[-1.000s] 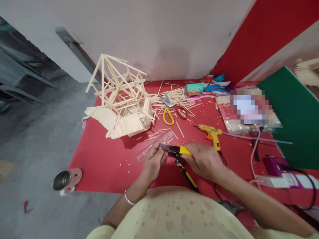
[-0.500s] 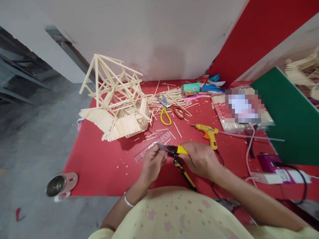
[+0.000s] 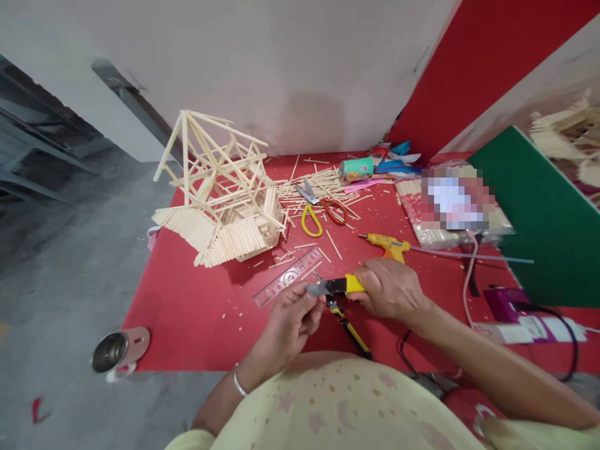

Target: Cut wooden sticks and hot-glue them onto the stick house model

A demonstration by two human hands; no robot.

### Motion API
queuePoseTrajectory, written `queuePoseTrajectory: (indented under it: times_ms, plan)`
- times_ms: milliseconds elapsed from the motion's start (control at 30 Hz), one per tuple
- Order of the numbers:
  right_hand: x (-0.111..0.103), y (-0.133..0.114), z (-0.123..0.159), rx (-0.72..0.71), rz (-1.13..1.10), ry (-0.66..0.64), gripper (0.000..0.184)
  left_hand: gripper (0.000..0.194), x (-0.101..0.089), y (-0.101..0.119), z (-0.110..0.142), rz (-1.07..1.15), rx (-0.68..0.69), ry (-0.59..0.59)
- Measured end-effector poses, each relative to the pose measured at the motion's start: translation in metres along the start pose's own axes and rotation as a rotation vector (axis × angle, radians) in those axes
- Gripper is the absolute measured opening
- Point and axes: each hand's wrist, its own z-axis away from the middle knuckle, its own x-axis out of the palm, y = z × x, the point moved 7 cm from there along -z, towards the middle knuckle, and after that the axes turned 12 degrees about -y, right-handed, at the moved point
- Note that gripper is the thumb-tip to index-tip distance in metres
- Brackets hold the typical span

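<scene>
My right hand [image 3: 394,290] is wrapped around the yellow handle of a utility knife [image 3: 338,285]. The knife's blade points left and meets the fingertips of my left hand [image 3: 291,315]. Those fingers are pinched together, and whatever they hold is too small to make out. Under the knife lie yellow-and-black pliers [image 3: 351,334], their upper part partly covered. A clear ruler [image 3: 287,276] rests on the table just beyond my left hand. Past my right hand is a yellow glue gun [image 3: 387,245], its grip hidden by the hand.
A model house of wooden sticks [image 3: 218,194] stands at the left of the red table [image 3: 187,331]. Scissors [image 3: 319,209] lie by loose sticks [image 3: 316,181]. A mug [image 3: 120,350] sits at the near left corner. A power strip [image 3: 510,332] and cables are at the right.
My right hand and the knife have shifted a little to the right, showing more of the handle. My left hand has moved slightly right and down. The view has tilted slightly.
</scene>
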Motion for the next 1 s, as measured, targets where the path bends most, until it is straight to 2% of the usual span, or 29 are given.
queuePoseTrajectory:
  times_ms: [67,100,167,200,233,300,367,467,533,633,1000]
  plan:
    - [0.004,0.021,0.004,0.113,0.012,-0.07,0.05,0.033,-0.004,0.006,0.009,-0.001,-0.001,-0.001]
    - [0.006,0.037,0.007,0.218,0.025,-0.122,0.052,0.035,-0.007,0.01,0.014,-0.004,0.011,0.004]
    - [0.003,0.08,0.019,0.58,0.113,-0.195,0.059,0.041,-0.014,0.023,0.022,-0.032,0.097,0.035]
    - [0.0,0.092,0.024,0.68,0.136,-0.206,0.059,0.041,-0.018,0.027,0.023,-0.058,0.12,0.07]
    - [-0.002,0.097,0.024,0.709,0.127,-0.211,0.056,0.04,-0.021,0.027,0.022,-0.1,0.105,0.101]
    - [0.0,0.081,0.013,0.523,0.011,-0.232,0.049,0.04,-0.019,0.025,0.01,-0.167,0.092,0.07]
    - [0.002,0.05,0.002,0.343,-0.099,-0.217,0.042,0.038,-0.017,0.023,-0.002,-0.172,0.167,0.061]
    - [0.008,0.012,-0.005,0.224,-0.291,-0.204,0.031,0.037,-0.017,0.017,-0.014,-0.232,0.191,0.049]
    - [0.01,-0.003,-0.007,0.168,-0.384,-0.202,0.028,0.035,-0.02,0.015,-0.015,-0.265,0.204,0.055]
    - [0.01,-0.01,-0.006,0.118,-0.439,-0.187,0.027,0.033,-0.024,0.015,-0.013,-0.286,0.24,0.071]
    - [0.016,-0.009,0.0,0.137,-0.419,-0.195,0.029,0.034,-0.021,0.013,-0.014,-0.314,0.227,0.103]
